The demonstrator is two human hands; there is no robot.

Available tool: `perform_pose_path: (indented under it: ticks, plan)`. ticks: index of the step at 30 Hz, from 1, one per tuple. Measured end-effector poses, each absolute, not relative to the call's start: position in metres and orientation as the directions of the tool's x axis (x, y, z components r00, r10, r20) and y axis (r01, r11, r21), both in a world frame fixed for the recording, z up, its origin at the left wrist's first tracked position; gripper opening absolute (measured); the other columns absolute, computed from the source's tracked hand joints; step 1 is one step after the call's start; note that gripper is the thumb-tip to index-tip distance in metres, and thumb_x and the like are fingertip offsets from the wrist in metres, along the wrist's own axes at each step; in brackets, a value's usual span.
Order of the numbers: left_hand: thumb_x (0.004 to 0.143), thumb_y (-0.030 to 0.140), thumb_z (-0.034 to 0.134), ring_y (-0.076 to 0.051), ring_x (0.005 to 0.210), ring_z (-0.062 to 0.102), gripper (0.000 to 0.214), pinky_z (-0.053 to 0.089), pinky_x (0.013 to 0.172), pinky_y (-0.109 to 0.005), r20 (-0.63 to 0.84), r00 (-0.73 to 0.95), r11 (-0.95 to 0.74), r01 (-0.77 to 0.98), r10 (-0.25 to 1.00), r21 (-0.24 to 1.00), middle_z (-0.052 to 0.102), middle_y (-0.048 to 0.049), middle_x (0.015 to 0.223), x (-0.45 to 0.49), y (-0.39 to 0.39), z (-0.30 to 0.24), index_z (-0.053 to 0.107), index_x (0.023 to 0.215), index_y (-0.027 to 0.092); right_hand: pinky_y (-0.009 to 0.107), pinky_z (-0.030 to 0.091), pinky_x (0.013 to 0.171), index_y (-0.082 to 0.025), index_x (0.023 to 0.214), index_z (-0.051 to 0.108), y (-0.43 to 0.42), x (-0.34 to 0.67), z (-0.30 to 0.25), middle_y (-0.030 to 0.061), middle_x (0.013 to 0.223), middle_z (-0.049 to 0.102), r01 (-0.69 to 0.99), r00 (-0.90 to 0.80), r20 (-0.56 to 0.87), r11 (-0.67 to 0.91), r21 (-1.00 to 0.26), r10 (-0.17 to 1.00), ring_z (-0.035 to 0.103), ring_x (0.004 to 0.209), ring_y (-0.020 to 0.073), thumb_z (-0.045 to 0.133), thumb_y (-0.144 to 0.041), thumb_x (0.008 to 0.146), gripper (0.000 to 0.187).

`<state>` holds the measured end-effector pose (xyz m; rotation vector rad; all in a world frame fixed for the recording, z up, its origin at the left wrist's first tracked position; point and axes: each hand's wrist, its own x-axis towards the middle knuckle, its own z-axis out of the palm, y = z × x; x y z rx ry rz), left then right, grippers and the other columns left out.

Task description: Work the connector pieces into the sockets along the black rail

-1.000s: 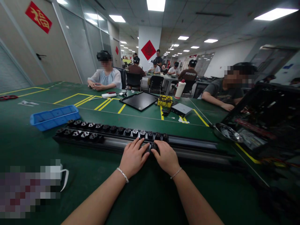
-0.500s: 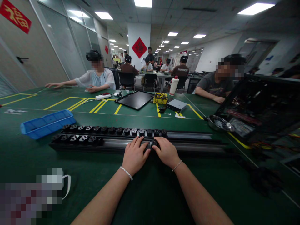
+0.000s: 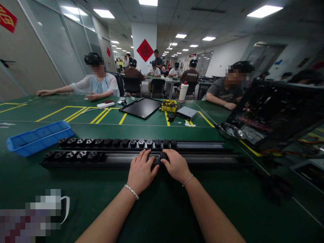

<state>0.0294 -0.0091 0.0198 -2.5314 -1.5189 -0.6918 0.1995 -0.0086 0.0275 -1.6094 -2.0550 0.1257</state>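
Two long black track strips lie side by side across the table before me. On the near track (image 3: 118, 159), a row of black socket modules (image 3: 81, 155) sits at the left end. Along the far track (image 3: 199, 145), similar modules reach past the middle. Another black socket module (image 3: 162, 156) is on the near track, between my hands. My right hand (image 3: 178, 165) pinches it with thumb and fingers. My left hand (image 3: 141, 170) bends over the track, its thumb and fingertips against the module's left side, where the exact contact is partly hidden.
A blue bin (image 3: 40, 136) stands at the left. Behind lie a flat black panel (image 3: 143, 108), a yellow box of cables (image 3: 169, 105) and a grey metal box (image 3: 186, 113). On the right are a metal bowl (image 3: 231, 131) and an open black case (image 3: 275, 111). Two people sit opposite.
My view has turned slightly to the right, so the scene sits further left. Both hands stay at the same socket module on the near track, with hardly any shift.
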Motion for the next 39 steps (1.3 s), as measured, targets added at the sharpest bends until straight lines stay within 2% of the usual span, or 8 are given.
perform_pose_path:
  ticks: [14,21,28,39]
  plan:
    - [0.083,0.041,0.048,-0.027,0.126,0.038,0.038,0.038,0.094,-0.044,0.443,0.38,-0.486,0.861,0.812,0.151,0.05,-0.0058,0.133,0.03,-0.007,0.014,0.056,0.118,0.03,0.039,0.041,0.099,-0.012,0.11,0.057,-0.007,0.202,0.021,0.0124,0.113,0.062,0.869,-0.154,0.378,0.307,-0.387,0.913,0.054,0.109,0.0222,0.051,-0.021,0.081,0.031]
    - [0.084,0.04,0.046,-0.027,0.128,0.037,0.043,0.017,0.108,-0.053,0.466,0.398,-0.499,0.859,0.79,0.113,0.048,-0.0085,0.135,0.033,-0.011,0.011,0.05,0.126,0.028,0.039,0.042,0.098,-0.012,0.108,0.058,-0.005,0.205,0.019,0.0131,0.111,0.062,0.865,-0.163,0.398,0.325,-0.381,0.903,0.055,0.107,0.0222,0.051,-0.019,0.079,0.03]
    - [0.084,0.037,0.047,-0.026,0.129,0.036,0.049,0.024,0.107,-0.047,0.47,0.397,-0.506,0.853,0.788,0.128,0.047,-0.0078,0.136,0.035,-0.011,0.007,0.044,0.131,0.025,0.039,0.042,0.098,-0.013,0.107,0.058,-0.006,0.205,0.019,0.0122,0.111,0.063,0.866,-0.147,0.404,0.315,-0.39,0.903,0.055,0.106,0.022,0.051,-0.021,0.079,0.03]
    - [0.083,0.038,0.048,-0.027,0.128,0.036,0.04,0.028,0.103,-0.047,0.451,0.395,-0.504,0.85,0.8,0.15,0.047,-0.0069,0.136,0.035,-0.012,0.01,0.053,0.122,0.031,0.037,0.043,0.095,-0.014,0.109,0.057,-0.007,0.204,0.018,0.0114,0.112,0.062,0.889,-0.155,0.412,0.309,-0.338,0.898,0.054,0.106,0.0219,0.049,-0.027,0.081,0.032]
